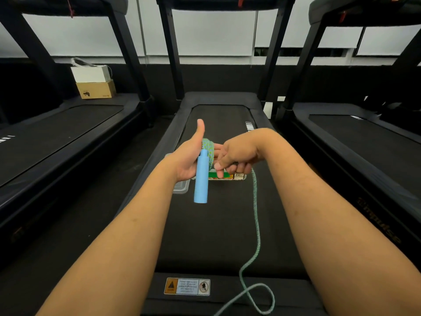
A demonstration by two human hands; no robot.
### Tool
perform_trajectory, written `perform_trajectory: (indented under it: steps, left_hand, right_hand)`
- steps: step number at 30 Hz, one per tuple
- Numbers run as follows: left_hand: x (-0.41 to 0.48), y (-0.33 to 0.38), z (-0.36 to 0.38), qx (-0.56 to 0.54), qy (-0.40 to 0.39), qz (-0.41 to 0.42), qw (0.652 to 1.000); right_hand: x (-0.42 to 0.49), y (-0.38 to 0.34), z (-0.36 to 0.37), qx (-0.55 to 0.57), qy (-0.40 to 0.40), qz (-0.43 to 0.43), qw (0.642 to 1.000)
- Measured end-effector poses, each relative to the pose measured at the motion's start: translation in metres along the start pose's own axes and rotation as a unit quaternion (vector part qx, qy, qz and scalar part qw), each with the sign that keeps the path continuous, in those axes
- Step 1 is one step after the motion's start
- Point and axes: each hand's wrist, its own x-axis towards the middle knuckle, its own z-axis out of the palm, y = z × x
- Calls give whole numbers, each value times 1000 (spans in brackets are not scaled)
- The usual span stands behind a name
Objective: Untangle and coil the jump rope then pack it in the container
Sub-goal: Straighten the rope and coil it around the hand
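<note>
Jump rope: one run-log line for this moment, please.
left hand: rope wound round it, blue handle hanging; right hand: grips rope; container: on treadmill

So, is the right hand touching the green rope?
Touching. The head view shows the right hand with its fingers curled round the green rope, which hangs down from it.

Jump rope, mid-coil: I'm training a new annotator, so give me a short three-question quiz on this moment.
1. True or false: the blue handle lies inside the container.
2. Which hand grips the rope that trails down onto the treadmill deck? A left, B right, C neither.
3. Fill in: the coil is wound round the ___ hand.

Key
1. False: it hangs below the coil, above the deck.
2. B, the right hand.
3. The left hand, thumb raised.
</note>
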Motion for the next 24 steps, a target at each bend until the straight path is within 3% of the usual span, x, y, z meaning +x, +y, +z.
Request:
perform_trajectory:
  steps: [5, 10, 18, 21, 24]
  left_hand:
    - [-3, 10, 13, 127, -51, -32, 990]
    - [-13, 8, 14, 204, -173, -33, 963]
    - [-12, 12, 14, -32, -144, 86, 985]
    - [-5, 15, 12, -218, -153, 140, 954]
    - [0, 17, 12, -265, -151, 182, 935]
  right_hand:
    - [-14, 5, -8, 35, -27, -61, 997]
    - [-27, 19, -19, 129, 76, -172, 974]
    - [-1, 31, -8, 258, 195, -267, 908]
    - [16, 29, 3, 247, 246, -237, 907]
    - [21, 19, 10, 218, 235, -199, 926]
